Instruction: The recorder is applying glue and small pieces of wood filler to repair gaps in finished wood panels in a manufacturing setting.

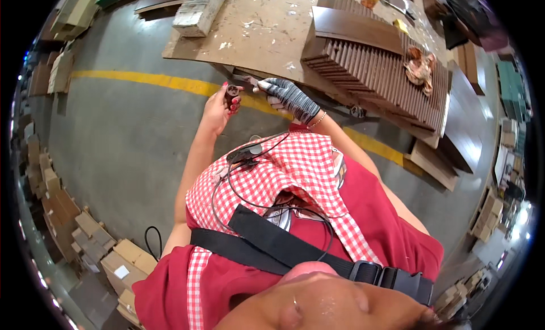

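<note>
One small dark cup and one thin piece, beside the near edge of the table.
The bare left hand curls its grip around the cup; the gloved right hand pinches the piece.

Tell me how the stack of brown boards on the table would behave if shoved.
The stack of brown boards would probably feel heavy, since many boards are packed closely together. The top board may slide fairly easily, as its face looks smooth. Individual boards could shift apart, since no strap is visible around them.
</note>
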Demonstrator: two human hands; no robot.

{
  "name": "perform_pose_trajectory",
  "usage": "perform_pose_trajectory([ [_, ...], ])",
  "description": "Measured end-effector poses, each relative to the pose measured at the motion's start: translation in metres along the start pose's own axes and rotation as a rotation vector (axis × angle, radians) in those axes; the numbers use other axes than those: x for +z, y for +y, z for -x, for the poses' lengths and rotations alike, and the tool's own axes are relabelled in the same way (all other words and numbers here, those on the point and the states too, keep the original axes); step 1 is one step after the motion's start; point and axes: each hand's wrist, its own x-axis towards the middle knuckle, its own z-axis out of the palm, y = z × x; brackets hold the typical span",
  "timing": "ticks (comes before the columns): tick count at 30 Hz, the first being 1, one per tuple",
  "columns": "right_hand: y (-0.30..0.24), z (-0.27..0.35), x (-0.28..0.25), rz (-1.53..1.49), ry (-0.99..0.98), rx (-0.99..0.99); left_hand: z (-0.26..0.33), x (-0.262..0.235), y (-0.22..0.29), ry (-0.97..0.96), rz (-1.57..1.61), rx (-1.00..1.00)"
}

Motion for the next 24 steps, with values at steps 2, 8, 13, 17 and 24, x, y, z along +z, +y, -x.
perform_pose_trajectory([
  [2, 0.014, 0.047, 0.021, -0.06, 0.109, -0.026, 0.03, 0.003, -0.01, -0.047, 0.035, -0.041],
  [8, 0.04, 0.153, 0.013, -0.254, 0.388, -0.217, 0.065, 0.034, -0.026, -0.148, 0.145, -0.201],
  [13, 0.052, 0.196, -0.029, -0.223, 0.661, -0.261, 0.05, 0.052, -0.024, -0.308, 0.267, -0.288],
  [17, 0.059, 0.211, -0.047, -0.252, 0.785, -0.237, 0.054, 0.059, -0.024, -0.29, 0.155, -0.294],
  [24, 0.024, 0.226, -0.038, -0.219, 0.759, -0.331, 0.072, 0.089, -0.005, -0.268, -0.054, -0.167],
])
